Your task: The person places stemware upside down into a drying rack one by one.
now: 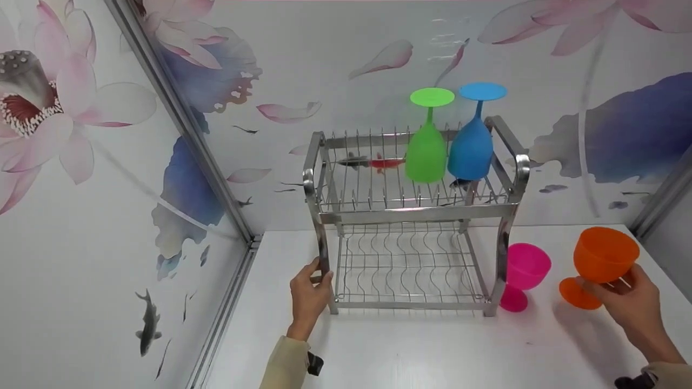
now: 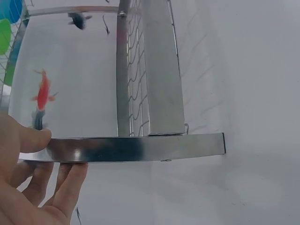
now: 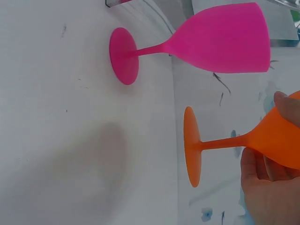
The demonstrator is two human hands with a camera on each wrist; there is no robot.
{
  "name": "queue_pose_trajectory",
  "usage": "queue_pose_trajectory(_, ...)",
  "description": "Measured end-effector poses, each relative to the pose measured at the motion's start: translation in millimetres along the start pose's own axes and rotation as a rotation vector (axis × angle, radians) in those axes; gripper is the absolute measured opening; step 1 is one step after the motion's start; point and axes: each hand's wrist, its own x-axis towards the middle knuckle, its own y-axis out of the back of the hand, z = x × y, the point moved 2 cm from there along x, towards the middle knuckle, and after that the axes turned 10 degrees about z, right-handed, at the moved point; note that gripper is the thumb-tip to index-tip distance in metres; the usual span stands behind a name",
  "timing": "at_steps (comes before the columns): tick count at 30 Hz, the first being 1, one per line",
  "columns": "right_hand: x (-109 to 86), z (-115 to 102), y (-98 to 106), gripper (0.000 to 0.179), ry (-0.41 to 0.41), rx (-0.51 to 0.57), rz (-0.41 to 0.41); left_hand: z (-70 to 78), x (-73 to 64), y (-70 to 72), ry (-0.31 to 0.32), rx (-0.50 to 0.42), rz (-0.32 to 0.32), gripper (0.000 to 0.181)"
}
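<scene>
My left hand (image 1: 310, 294) grips the front left leg of a two-tier metal dish rack (image 1: 411, 214), thumb on one side and fingers on the other in the left wrist view. At the right, my right hand (image 1: 632, 302) holds an orange goblet (image 1: 603, 254) upright by the lower bowl; its foot (image 3: 191, 147) hangs above the table, casting a shadow. A pink goblet (image 1: 527, 267) stands upright on the table between the rack and the orange one. Upside down on the rack's upper tier are a green goblet (image 1: 427, 151) and a blue goblet (image 1: 471, 148), side by side at the right.
The rack's lower tier has a wavy wire shelf (image 1: 408, 265). Behind the white table (image 1: 411, 351) rises a wall panel (image 1: 346, 48) printed with flowers and fish. A metal frame bar (image 1: 184, 124) runs along the left panel.
</scene>
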Motion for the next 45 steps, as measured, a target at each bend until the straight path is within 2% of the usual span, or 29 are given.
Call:
queue_pose_trajectory(7, -16.3, -22.2, 4.4, 0.080, 0.158, 0.021, 0.017, 2.1, 3.0, 9.5, 0.033, 0.001, -0.038, 0.042)
queue_pose_trajectory(15, -45.4, -45.2, 7.3, 0.074, 0.354, 0.073, 0.022, 7.3, -4.1, 20.1, 0.049, 0.036, -0.085, 0.041)
queue_pose_trajectory(20, -66.6, -57.2, -0.6, 0.075, 0.465, 0.070, 0.002, 13.6, -12.1, 28.2, -0.005, 0.062, -0.101, 0.044)
queue_pose_trajectory(25, -83.3, -69.6, -8.7, 0.077, 0.515, 0.017, -0.037, 19.7, -20.7, 31.6, -0.060, 0.066, -0.118, 0.044)
queue_pose_trajectory(29, -94.4, -79.8, -15.5, 0.078, 0.556, -0.049, -0.067, 25.8, -29.3, 30.8, -0.025, 0.051, -0.194, 0.045)
queue_pose_trajectory(35, -107.6, -96.1, -26.5, 0.083, 0.677, -0.078, -0.081, 39.7, -40.4, 24.3, 0.025, -0.023, -0.323, 0.050)
queue_pose_trajectory(39, -116.6, -107.5, -33.9, 0.087, 0.757, -0.098, -0.102, 54.2, -47.3, 17.7, 0.005, -0.090, -0.413, 0.053)
queue_pose_trajectory(45, -133.3, -121.6, -45.8, 0.090, 0.827, -0.156, -0.124, 75.7, -58.1, 5.7, -0.065, -0.160, -0.503, 0.056)
